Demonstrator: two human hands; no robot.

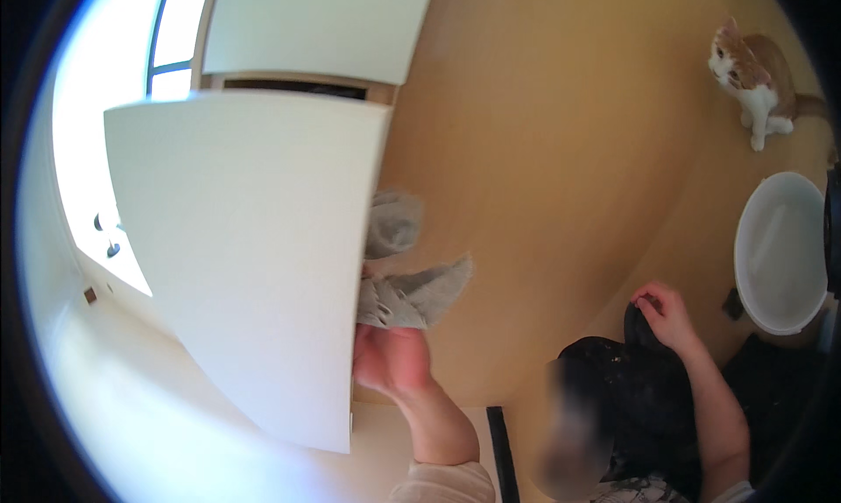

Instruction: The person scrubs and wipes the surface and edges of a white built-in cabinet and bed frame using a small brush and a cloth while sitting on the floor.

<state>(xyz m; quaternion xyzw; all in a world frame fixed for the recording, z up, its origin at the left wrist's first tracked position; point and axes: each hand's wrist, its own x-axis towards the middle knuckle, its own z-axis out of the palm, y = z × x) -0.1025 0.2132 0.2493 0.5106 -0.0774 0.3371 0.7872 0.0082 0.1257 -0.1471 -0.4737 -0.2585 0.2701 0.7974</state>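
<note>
At the free edge of a white door or panel (250,240), my left hand (394,358) holds a crumpled grey cloth (420,296); most of its fingers are hidden by the cloth and the panel. More grey cloth (394,224) shows just above it, partly behind the same edge. At the lower right my right hand (663,316) pinches a fold of black fabric (640,329), beside a larger stained black garment (644,391). A blurred patch left of that garment cannot be made out.
An orange and white cat (755,76) sits on the tan floor (545,141) at the upper right. Below it stands a white oval tub (782,253), with a small dark object (732,304) beside it. Another white cabinet panel (315,26) and a bright window (177,30) are at the upper left.
</note>
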